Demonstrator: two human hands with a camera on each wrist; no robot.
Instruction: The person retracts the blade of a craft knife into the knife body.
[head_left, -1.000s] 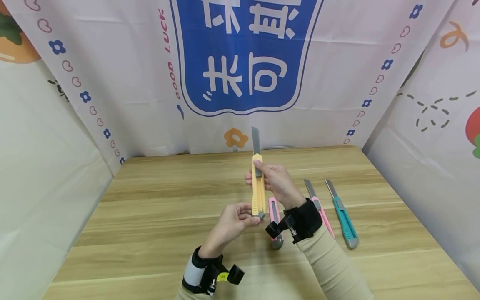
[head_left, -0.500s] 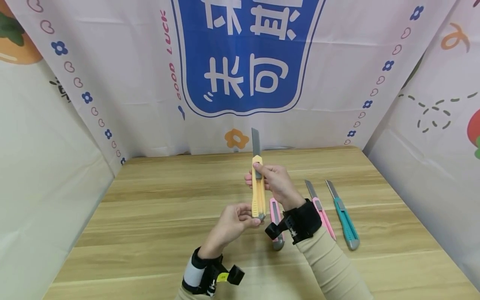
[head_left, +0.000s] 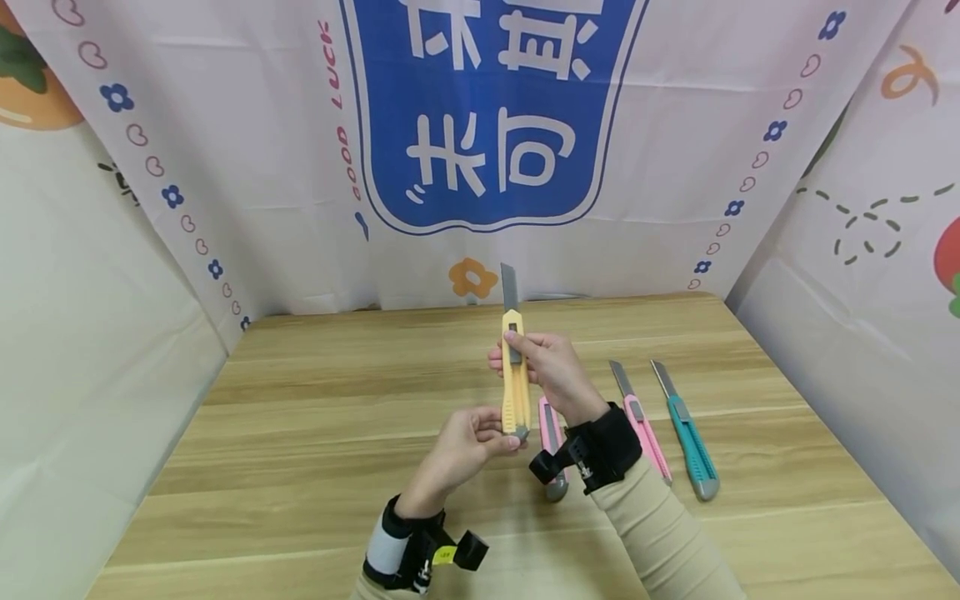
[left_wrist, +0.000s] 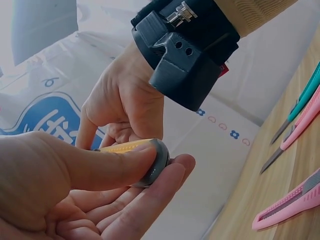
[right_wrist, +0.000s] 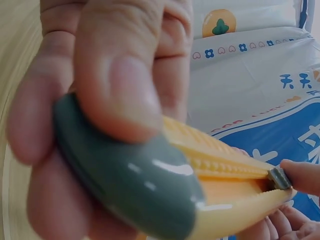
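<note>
Our left hand (head_left: 463,443) pinches the yellow knife (head_left: 516,396) at its grey cap (right_wrist: 140,182); our right hand (head_left: 557,371) grips higher, thumb on the slider (right_wrist: 279,178); the bare blade (head_left: 509,287) stands beyond those fingertips, so we should steady the cap and slide gently, fingers behind the edge.

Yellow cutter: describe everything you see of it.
The yellow cutter looks plastic, with ridged edges, grey end cap, grey slider and extended metallic-looking blade. It is held off the table, blade pointing forward. The left hand pinches the cap end; the right hand grips nearer the blade, thumb on the slider.
</note>
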